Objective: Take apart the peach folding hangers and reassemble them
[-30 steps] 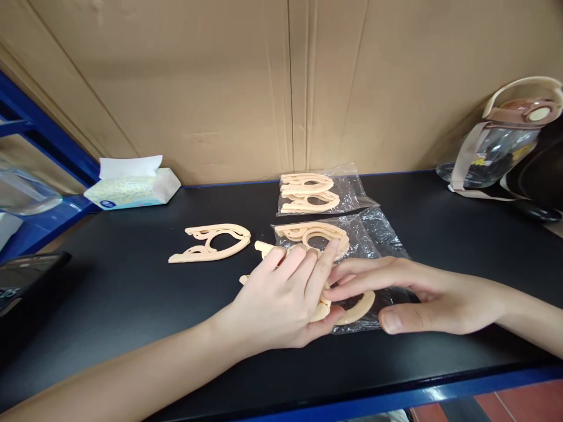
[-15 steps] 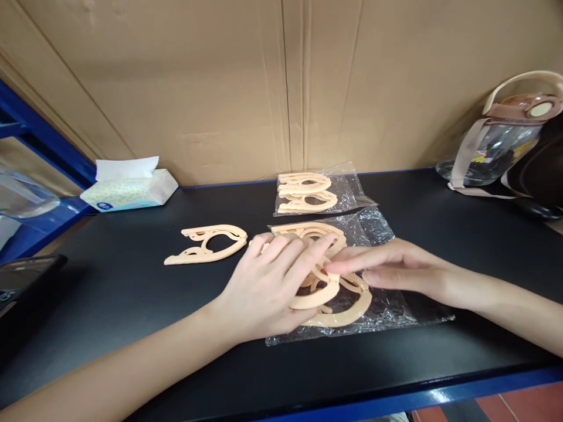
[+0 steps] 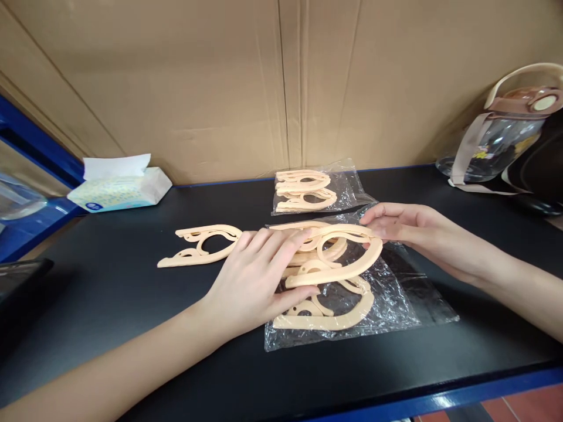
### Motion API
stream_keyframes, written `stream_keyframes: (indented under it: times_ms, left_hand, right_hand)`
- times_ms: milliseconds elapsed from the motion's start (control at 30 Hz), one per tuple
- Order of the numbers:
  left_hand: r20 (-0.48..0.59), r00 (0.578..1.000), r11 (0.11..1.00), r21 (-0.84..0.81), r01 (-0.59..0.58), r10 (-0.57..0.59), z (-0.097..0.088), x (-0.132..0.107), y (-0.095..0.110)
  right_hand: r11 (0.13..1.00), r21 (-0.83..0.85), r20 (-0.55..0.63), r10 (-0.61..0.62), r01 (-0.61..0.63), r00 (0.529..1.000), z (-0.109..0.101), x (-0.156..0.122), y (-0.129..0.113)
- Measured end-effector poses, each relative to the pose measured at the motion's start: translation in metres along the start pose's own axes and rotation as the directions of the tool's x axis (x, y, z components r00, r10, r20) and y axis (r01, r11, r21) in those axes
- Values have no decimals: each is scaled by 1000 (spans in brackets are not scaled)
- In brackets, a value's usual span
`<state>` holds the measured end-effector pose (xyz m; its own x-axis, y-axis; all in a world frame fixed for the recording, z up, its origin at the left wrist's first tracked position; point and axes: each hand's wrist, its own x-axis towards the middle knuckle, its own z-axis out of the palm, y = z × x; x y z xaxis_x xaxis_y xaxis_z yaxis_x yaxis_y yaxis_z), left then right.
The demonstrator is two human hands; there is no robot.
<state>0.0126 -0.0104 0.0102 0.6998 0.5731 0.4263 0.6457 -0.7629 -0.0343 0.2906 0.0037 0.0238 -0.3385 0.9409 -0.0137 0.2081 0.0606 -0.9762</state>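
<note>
My right hand [image 3: 409, 234] pinches the right, curved end of a beige folding clothes hanger [image 3: 347, 272], folded shut and lying over other hangers. My left hand [image 3: 259, 269] rests across the left part of the pile, fingers stretched out and thumb apart, covering the hangers' left ends. Beneath is a clear plastic bag [image 3: 409, 305] with more folded hangers, one of them, a lower hanger [image 3: 352, 316], nearest me. Left of my left hand lies a single folded hanger [image 3: 202, 258] on the black table.
Behind the pile lies another clear bag with folded hangers [image 3: 305, 190]. A tissue pack [image 3: 123, 190] stands at the back left, and a dark device [image 3: 26, 281] sits at the left edge. A strapped water bottle [image 3: 501, 140] stands back right. Cardboard [image 3: 211, 88] walls the rear.
The upper hanger has moved right and turned out from under my left hand. My right hand has shifted right and back, now at its curved end. My left hand has moved slightly left.
</note>
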Motion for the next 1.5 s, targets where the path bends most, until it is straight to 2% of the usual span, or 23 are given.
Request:
stream_keyframes:
  times_ms: [333, 433, 500, 567, 667, 800, 1000, 1167, 1367, 1500]
  left_hand:
    - [23, 995, 986, -131, 100, -98, 0, 2, -4]
    - [-13, 993, 982, -151, 112, -116, 0, 1, -4]
    - [-38, 992, 981, -156, 115, -122, 0, 0, -3]
    - [-62, 991, 983, -154, 104, -115, 0, -1, -3]
    - [-116, 991, 991, -123, 51, -65, -1, -1, -1]
    - [-155, 988, 997, -70, -31, 19, -3, -2, 4]
    - [-142, 989, 996, -75, -44, 33, -1, -1, 6]
    - [-22, 1000, 991, -130, 13, -16, 1, 0, 2]
    - [9, 998, 981, -185, 58, -57, 1, -1, -7]
    - [70, 997, 978, -202, 45, -32, 3, -2, -7]
  right_hand:
    - [999, -30, 7, 21, -21, 1000, -2, 2, 2]
    - [996, -75, 17, -37, 38, 999, -2, 1, 2]
    - [974, -187, 34, -123, 127, 992, -1, -1, 0]
    - [907, -344, 86, -227, 243, 970, 0, -5, -2]
    - [755, -509, 218, -351, 413, 911, 3, -10, -5]
    - [620, -603, 323, -386, 502, 864, 9, -14, -5]
    - [495, -714, 348, -363, 496, 864, 17, -15, -5]
    - [444, -753, 331, -383, 486, 862, 15, -13, -4]
    - [485, -779, 258, -328, 396, 909, -24, -11, -8]
    - [404, -863, 205, -270, 303, 941, -52, -11, -15]
